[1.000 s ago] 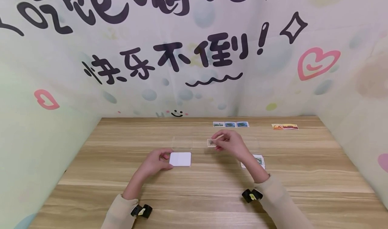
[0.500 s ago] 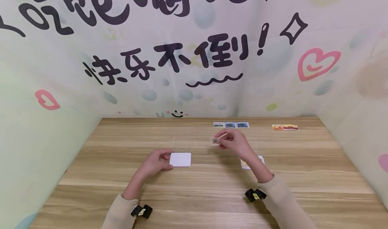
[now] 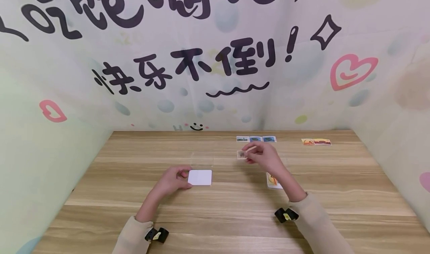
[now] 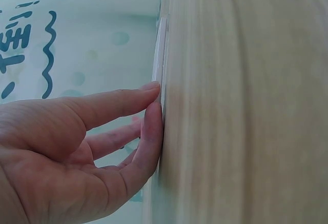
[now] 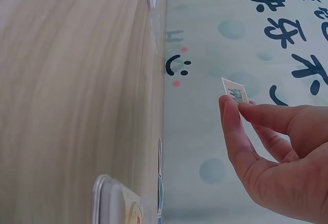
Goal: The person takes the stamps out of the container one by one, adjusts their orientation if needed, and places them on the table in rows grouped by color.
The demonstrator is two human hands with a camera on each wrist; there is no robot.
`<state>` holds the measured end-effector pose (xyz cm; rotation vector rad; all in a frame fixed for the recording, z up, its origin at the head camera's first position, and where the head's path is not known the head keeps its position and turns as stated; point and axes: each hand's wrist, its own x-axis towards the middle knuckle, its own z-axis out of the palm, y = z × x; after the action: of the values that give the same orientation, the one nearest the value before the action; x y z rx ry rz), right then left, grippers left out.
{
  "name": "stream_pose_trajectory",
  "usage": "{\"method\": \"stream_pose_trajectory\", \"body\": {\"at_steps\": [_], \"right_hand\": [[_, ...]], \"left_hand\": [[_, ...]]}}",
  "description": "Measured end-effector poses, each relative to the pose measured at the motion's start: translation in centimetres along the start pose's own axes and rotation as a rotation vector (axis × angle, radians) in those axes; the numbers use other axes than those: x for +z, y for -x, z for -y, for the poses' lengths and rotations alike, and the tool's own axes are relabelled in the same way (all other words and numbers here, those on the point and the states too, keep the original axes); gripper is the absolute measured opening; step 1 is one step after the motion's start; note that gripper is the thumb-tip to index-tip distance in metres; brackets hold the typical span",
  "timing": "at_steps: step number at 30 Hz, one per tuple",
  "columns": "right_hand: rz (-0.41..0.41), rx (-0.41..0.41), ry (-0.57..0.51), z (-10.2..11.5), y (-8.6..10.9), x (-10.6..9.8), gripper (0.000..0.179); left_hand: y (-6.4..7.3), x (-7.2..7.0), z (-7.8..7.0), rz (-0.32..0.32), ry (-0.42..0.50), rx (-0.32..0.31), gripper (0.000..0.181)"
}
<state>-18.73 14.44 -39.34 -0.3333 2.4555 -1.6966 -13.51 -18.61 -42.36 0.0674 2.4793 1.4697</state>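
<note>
In the head view my right hand (image 3: 267, 158) pinches a small white-edged postage stamp (image 3: 241, 155) between thumb and fingers, raised above the table. The right wrist view shows the stamp (image 5: 235, 92) with a dark printed figure. My left hand (image 3: 171, 179) holds the left side of a flat white case (image 3: 200, 177), thumb at the near corner and index finger at the far one. Its clear lid (image 3: 202, 160) lies folded back behind it. Partly under my right forearm is a second case (image 3: 276, 186) with an orange stamp (image 3: 272, 179) in it.
At the table's back lies a row of stamps, one greenish (image 3: 242, 139) and two blue (image 3: 256, 139). Farther right are an orange stamp (image 3: 307, 142) and a red-and-yellow one (image 3: 322, 142). A printed cloth (image 3: 188, 108) hangs behind the wooden table (image 3: 215, 220).
My right hand has drifted right and slightly back with the stamp. Its forearm has shifted right, uncovering the orange stamp in the second case. The left hand stays in place.
</note>
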Motion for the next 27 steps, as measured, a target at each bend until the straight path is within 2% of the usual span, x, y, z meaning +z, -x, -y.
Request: {"method": "stream_pose_trajectory", "body": {"at_steps": [15,27], "right_hand": [[-0.006,0.005,-0.008,-0.4,-0.3,-0.6,0.015],[-0.019,-0.013,0.025,-0.5,-0.4,-1.6,0.017]], "left_hand": [[0.0,0.0,0.0,-0.014,-0.019,-0.002,0.054],[0.0,0.0,-0.1,0.003,-0.009,0.009,0.054]]}}
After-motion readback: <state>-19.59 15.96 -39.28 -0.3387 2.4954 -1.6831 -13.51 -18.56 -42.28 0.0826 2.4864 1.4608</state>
